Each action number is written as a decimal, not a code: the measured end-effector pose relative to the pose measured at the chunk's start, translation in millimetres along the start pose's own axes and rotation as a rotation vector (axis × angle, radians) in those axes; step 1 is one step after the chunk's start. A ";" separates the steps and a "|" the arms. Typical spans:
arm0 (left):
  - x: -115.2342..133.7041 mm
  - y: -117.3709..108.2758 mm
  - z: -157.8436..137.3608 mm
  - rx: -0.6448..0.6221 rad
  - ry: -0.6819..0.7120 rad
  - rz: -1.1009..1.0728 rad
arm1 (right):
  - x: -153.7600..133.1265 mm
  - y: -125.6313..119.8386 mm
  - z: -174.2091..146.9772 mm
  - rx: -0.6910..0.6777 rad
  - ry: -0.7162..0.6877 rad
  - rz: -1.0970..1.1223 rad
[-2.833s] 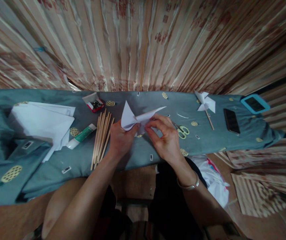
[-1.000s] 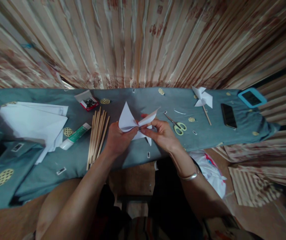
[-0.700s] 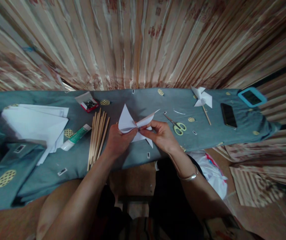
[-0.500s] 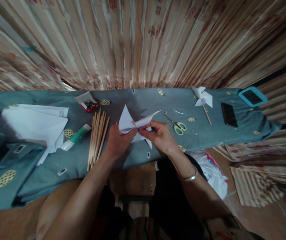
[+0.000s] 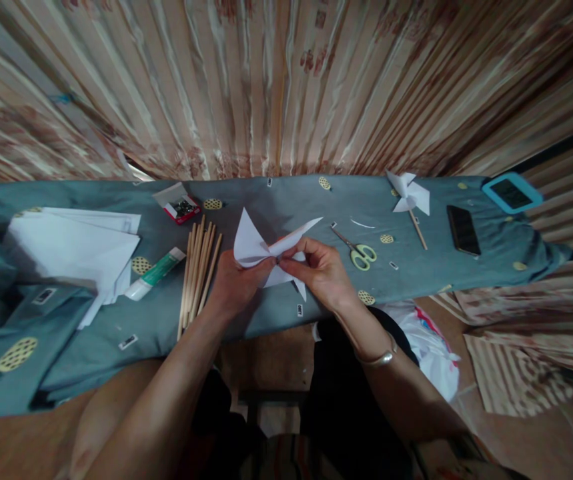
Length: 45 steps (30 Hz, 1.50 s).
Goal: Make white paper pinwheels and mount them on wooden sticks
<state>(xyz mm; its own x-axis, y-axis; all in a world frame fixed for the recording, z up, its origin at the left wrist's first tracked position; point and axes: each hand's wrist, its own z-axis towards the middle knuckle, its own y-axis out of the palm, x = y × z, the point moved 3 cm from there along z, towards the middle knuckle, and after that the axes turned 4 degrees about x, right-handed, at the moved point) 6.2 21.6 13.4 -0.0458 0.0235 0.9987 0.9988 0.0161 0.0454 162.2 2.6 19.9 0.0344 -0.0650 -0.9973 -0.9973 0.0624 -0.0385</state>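
Note:
A white paper pinwheel [image 5: 250, 241] is held between my two hands over the middle of the cloth-covered table. My left hand [image 5: 236, 280] is closed on its left and lower side, with the thumb pressed near the centre. At the centre, my right hand [image 5: 319, 270] pinches with thumb and fingertips; a small dark spot shows there, too small to name. Wooden sticks [image 5: 197, 270] lie in a bundle just left of my left hand. To the right of my right hand rest scissors [image 5: 361, 257] with pale green handles.
On the grey-green cloth [image 5: 286, 193] lie white paper sheets [image 5: 71, 243], a green-and-white tube [image 5: 155, 273] and an open red box [image 5: 181, 207] of small metal pieces. Farther right are a finished pinwheel [image 5: 411, 193] on a stick, a phone [image 5: 463, 230] and a blue-framed device [image 5: 512, 192].
The view has shifted slightly, so the table's things sit a little farther right. Both hands keep their grip on the paper pinwheel, whose left blade leans slightly more to the left.

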 end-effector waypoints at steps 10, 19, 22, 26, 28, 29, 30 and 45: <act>1.6 1.3 0.6 0.025 0.004 -0.045 | 1.7 5.7 -4.0 0.035 -0.011 0.088; 1.0 1.2 -1.3 0.012 -0.010 -0.059 | 1.1 7.3 -3.6 0.025 0.039 0.124; 0.2 1.7 -2.0 0.002 -0.013 -0.065 | -0.2 4.9 -4.5 0.039 0.081 0.123; -1.9 1.2 -2.6 -0.003 -0.001 -0.085 | -2.9 3.1 -5.2 0.042 0.101 0.105; -3.8 0.4 -2.6 0.004 -0.007 -0.073 | -3.7 3.0 -5.3 0.033 0.097 0.093; -4.6 0.1 -2.7 0.009 -0.010 -0.067 | -4.0 3.0 -5.3 0.030 0.095 0.088; -5.0 -0.1 -2.7 0.014 -0.010 -0.065 | -4.2 3.1 -5.5 0.028 0.094 0.086; 0.7 -2.3 -5.4 0.061 -0.001 -0.042 | -7.6 10.7 -12.3 0.072 0.051 0.054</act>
<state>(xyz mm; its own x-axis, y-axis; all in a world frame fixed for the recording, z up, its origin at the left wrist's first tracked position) 4.0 16.2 14.1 -0.0875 0.0225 0.9959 0.9933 0.0780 0.0855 150.6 -8.5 27.9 -0.0241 -0.1106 -0.9936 -0.9904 0.1381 0.0086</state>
